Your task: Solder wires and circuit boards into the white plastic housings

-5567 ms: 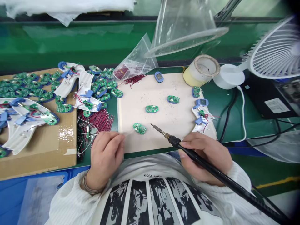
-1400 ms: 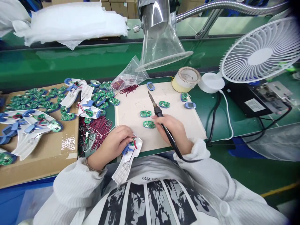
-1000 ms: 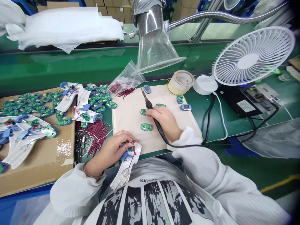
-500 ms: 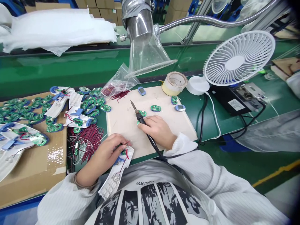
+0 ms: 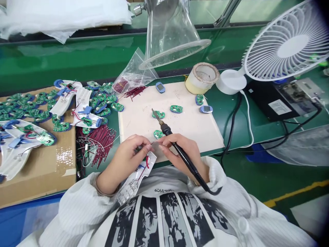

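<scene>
My left hand (image 5: 125,161) is closed on a white curved plastic housing (image 5: 130,188), which slants toward my lap. Red wires and a blue part show on the housing; its upper end is partly hidden by my fingers. In my right hand (image 5: 183,151) rests a soldering iron (image 5: 190,165), its metal tip pointing up and away over the pale board (image 5: 136,125). The right thumb and forefinger meet close to my left fingertips, at what looks like a thin wire. Just beyond my fingers lies a small green circuit board (image 5: 158,134).
More circuit boards (image 5: 176,109) and a tape roll (image 5: 196,84) lie ahead. At left are red wires (image 5: 102,145) and cardboard (image 5: 64,164) bearing boards and housings. A clear fume hood (image 5: 172,44) hangs above; a white fan (image 5: 290,46) stands at right, beside a black box (image 5: 267,103).
My right hand has come back toward my body and left, bringing its fingertips to my left hand. The iron came along. The view has tilted down.
</scene>
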Demonstrator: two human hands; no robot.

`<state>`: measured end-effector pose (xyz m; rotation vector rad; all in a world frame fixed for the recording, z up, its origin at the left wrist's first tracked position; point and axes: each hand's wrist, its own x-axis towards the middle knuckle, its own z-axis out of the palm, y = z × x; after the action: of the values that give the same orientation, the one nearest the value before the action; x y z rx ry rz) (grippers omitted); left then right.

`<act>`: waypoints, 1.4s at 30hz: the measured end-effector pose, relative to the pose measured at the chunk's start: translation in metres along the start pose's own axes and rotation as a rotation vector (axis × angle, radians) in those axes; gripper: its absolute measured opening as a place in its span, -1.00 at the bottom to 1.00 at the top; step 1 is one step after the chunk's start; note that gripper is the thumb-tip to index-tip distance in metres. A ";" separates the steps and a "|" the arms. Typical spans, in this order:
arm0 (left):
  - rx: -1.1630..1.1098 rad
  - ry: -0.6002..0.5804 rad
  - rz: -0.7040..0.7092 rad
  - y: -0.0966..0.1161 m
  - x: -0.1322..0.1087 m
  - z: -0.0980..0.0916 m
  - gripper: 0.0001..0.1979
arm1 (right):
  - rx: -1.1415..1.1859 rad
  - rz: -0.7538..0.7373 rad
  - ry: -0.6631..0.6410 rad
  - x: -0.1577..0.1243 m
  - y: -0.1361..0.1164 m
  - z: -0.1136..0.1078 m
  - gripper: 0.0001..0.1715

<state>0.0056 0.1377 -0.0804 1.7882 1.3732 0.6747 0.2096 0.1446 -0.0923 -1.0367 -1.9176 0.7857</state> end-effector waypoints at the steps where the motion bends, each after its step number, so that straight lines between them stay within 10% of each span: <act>1: -0.013 -0.009 0.005 0.001 0.000 0.001 -0.83 | 0.023 -0.002 0.009 0.001 -0.001 0.002 -0.90; 42: -0.115 0.029 -0.112 -0.002 -0.008 0.011 -0.80 | -0.084 -0.039 -0.021 -0.004 0.001 0.009 -0.92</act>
<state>0.0105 0.1271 -0.0878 1.6047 1.4139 0.7069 0.2040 0.1402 -0.0988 -1.0426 -1.9971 0.7015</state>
